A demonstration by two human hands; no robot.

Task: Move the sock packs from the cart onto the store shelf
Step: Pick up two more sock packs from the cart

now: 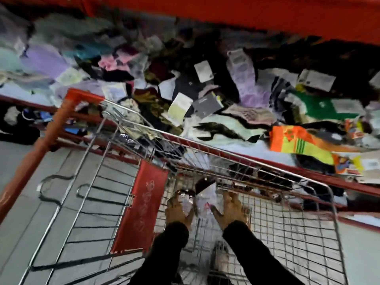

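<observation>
From the head camera, tilted and motion-blurred, both hands reach down into a wire cart that fills the lower half of the frame. The left hand, in a dark sleeve, has its fingers curled around a clear plastic sock pack with a dark top edge, gripping it from the side. The right hand, also in a dark sleeve, lies at about three o'clock from the left one, fingers spread and pressed flat against a second clear pack that sits between the two hands; whether it actually grips that pack cannot be told through the blur. A red plastic flap of the cart's child seat stands at nine o'clock from the left hand, and the orange cart handle runs toward the eight o'clock edge of the frame. More dark packs lie heaped in the cart's far end at twelve o'clock. Beyond the cart rim, across the top half, the store shelf with its red edge carries a loose jumble of socks, among them a purple pair, a green pack and an orange-and-yellow pack at two o'clock. A red shelf board spans the top.
</observation>
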